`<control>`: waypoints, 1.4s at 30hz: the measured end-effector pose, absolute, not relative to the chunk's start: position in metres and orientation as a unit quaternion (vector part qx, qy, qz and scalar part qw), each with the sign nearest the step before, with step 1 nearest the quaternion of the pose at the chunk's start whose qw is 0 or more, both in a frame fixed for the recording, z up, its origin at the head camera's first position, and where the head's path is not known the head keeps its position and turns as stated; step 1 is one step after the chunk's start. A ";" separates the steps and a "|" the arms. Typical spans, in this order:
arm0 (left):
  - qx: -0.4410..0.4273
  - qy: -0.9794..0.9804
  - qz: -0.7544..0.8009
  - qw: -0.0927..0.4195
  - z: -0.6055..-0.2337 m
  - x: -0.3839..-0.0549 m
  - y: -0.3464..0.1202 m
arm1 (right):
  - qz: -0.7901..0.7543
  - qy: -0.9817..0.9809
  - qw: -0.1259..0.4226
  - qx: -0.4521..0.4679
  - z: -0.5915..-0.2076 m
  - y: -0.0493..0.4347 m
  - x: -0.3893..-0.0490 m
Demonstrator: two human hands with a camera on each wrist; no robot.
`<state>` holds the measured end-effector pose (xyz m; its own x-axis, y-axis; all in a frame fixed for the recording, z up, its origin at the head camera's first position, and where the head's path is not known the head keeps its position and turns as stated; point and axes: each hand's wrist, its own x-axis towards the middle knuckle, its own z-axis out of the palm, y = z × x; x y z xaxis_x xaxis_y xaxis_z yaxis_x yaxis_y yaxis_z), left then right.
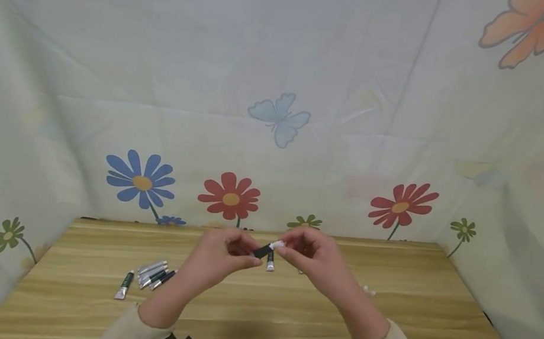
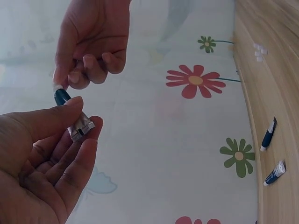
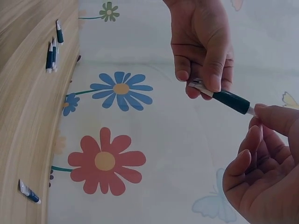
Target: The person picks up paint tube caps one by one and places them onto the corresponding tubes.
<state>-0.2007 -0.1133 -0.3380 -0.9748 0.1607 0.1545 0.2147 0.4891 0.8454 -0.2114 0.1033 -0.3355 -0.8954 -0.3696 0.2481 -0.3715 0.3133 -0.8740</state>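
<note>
A small paint tube (image 3: 231, 101) with a dark green label, a silver crimped end and a white cap (image 1: 278, 244) is held up over the far part of the table. My left hand (image 1: 220, 254) pinches the tube's body near the crimped end between thumb and fingers. Thumb and forefinger of my right hand (image 1: 318, 259) pinch the white cap, and its other fingers curl loosely. In the left wrist view, the tube's silver end (image 2: 80, 129) points down past the left thumb. The fingertips cover most of the cap.
The wooden table (image 1: 288, 328) bears a cluster of several paint tubes (image 1: 155, 276) at left, with a single tube (image 1: 125, 285) beside it. Another tube (image 1: 271, 261) lies behind the hands. Small white pieces (image 2: 260, 52) lie at right. A flower-printed curtain (image 1: 201, 140) closes the back.
</note>
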 end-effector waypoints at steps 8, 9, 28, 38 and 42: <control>-0.109 -0.869 -0.482 0.038 -0.338 -0.200 -0.112 | 0.533 -0.816 -0.001 0.223 -0.338 0.100 -0.214; -0.111 -0.871 -0.477 0.042 -0.338 -0.201 -0.112 | 0.534 -0.816 -0.002 0.223 -0.338 0.100 -0.214; -0.136 -0.867 -0.476 0.060 -0.340 -0.201 -0.112 | 0.541 -0.807 -0.010 0.237 -0.339 0.100 -0.220; -0.122 -0.864 -0.486 0.051 -0.340 -0.204 -0.112 | 0.544 -0.803 0.005 0.241 -0.342 0.097 -0.223; -0.109 -0.866 -0.485 0.050 -0.340 -0.205 -0.113 | 0.529 -0.812 -0.005 0.247 -0.341 0.099 -0.225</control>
